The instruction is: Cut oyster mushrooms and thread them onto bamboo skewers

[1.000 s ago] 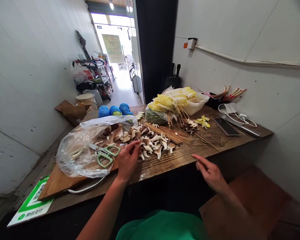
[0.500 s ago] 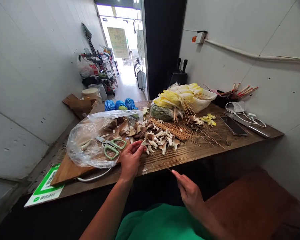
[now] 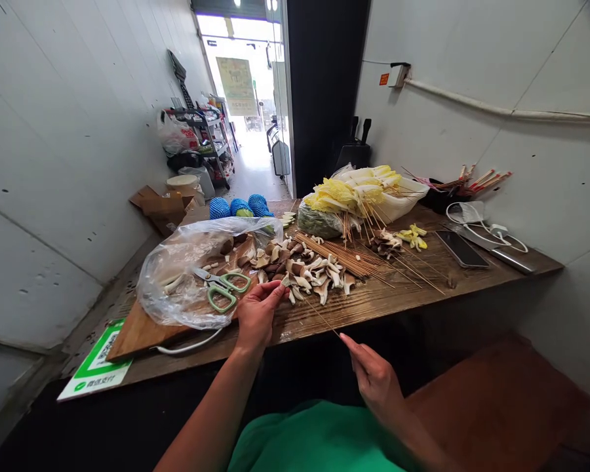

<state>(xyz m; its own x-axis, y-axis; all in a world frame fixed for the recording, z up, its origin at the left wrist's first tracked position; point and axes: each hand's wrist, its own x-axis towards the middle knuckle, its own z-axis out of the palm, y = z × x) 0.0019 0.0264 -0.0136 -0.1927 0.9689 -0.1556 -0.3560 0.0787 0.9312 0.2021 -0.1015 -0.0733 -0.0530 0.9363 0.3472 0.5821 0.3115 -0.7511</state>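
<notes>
My left hand [image 3: 259, 308] is closed in a pinch on a small mushroom piece [image 3: 286, 280], at the near edge of a pile of torn mushrooms [image 3: 319, 275]. In my right hand [image 3: 371, 367], held in front of the table edge, is the end of a thin bamboo skewer [image 3: 328, 324]. The skewer slants up and left, its far tip close to the pinched piece; whether it touches is too small to tell. Green-handled scissors [image 3: 221, 292] lie on a clear plastic bag [image 3: 177, 282] left of my left hand. Loose bamboo skewers [image 3: 354, 259] lie behind the pile.
Skewered cabbage leaves [image 3: 358, 187] are heaped at the back of the wooden table [image 3: 373, 301]. Blue-netted produce [image 3: 240, 207] stands back left. A phone [image 3: 462, 249], a knife [image 3: 514, 260] and a white cable [image 3: 486, 235] lie right. A cutting board [image 3: 137, 334] sits under the bag.
The whole view has shifted slightly to the right. Both hands keep nearly the same position and grip.
</notes>
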